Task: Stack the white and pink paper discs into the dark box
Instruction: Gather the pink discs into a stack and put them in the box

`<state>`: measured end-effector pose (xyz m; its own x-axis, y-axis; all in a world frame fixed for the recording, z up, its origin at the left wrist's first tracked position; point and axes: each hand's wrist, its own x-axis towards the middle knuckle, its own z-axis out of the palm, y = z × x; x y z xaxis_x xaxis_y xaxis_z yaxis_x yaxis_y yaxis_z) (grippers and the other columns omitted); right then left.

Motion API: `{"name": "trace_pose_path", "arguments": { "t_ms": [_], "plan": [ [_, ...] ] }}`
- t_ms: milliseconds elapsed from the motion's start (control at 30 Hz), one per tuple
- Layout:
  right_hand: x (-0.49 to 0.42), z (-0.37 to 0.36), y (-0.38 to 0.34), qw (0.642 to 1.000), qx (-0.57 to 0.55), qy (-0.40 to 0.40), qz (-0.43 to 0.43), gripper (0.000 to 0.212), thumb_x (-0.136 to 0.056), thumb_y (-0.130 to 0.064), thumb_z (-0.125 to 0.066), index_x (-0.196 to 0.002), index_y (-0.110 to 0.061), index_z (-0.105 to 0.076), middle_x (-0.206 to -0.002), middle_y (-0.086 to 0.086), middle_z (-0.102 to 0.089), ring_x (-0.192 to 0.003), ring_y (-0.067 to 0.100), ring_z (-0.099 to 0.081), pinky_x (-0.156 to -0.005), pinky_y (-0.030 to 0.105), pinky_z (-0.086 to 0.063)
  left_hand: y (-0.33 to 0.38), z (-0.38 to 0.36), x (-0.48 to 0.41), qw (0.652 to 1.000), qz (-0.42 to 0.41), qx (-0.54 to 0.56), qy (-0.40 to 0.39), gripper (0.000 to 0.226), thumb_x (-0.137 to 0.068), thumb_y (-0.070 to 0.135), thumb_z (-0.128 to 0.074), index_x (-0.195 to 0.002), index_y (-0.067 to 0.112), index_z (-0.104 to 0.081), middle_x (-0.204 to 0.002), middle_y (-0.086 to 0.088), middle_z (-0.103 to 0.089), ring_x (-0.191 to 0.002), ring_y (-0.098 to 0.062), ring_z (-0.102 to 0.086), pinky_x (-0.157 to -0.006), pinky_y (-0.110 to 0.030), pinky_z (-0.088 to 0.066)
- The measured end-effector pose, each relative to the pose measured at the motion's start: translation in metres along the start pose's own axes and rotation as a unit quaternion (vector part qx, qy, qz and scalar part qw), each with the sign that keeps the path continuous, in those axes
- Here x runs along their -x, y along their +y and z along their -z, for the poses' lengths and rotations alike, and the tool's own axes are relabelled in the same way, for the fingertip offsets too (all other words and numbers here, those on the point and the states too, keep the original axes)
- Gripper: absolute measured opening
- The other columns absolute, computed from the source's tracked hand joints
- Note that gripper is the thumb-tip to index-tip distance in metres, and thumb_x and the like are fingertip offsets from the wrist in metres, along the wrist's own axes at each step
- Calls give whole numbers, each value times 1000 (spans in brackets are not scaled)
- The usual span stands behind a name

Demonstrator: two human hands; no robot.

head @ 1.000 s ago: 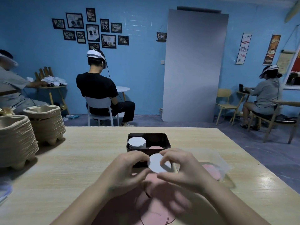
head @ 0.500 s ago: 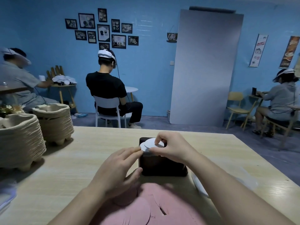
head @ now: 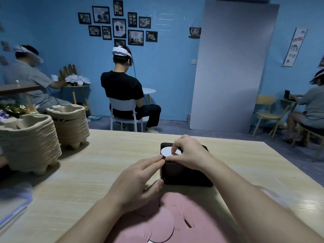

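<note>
White paper disc (head: 169,151) is pinched by the right hand (head: 189,153) atop the dark box (head: 184,176). Fingers straight, the left hand (head: 140,179) touches the box's rim. One wall sign (head: 195,32) reads "Coffee".

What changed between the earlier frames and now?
The right hand carried the white disc forward into the left side of the dark box and still pinches it. The left hand let go and now touches the box's edge. The box and pink discs stayed.
</note>
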<state>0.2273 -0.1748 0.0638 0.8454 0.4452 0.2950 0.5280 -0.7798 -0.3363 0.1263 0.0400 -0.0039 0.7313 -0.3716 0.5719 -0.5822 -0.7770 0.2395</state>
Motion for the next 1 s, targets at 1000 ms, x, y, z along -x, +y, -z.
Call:
{"name": "trace_pose_path", "arguments": {
  "t_ms": [1000],
  "plan": [
    [235,-13,-14,990,-112,38,82,19,-88,-41,-66,-100,-27,-67,-110,-10,-65,-107,10,-58,-95,32,-49,115,17,87,997,22,-9,-70,18,-91,46,-59,-99,31,-65,-106,20,-66,-99,-8,-60,-84,-35,-51]
  ]
}}
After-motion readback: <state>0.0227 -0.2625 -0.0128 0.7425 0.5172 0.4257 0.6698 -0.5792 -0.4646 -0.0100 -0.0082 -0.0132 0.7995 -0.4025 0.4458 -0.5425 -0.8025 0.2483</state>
